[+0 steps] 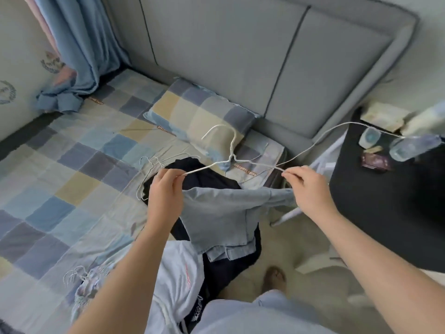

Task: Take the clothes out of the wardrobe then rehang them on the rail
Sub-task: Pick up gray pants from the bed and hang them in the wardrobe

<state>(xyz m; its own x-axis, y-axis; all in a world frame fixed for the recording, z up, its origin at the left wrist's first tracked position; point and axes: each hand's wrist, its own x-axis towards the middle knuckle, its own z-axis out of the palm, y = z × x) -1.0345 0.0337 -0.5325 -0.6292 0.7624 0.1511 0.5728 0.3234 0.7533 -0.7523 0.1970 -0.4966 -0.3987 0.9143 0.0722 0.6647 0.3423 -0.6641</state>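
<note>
Above the bed (72,165), left hand (166,191) and right hand (310,189) pinch hanger (230,160) (denim (221,213) between).

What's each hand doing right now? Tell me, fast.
Left hand: closed, fingers pinching one end of the white wire hanger.
Right hand: closed, pinching the hanger's other end.

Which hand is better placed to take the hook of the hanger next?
Probably the left hand. Both hands pinch the ends of the hanger, but its hook bends toward the left, and a cable runs close by the right hand.
</note>
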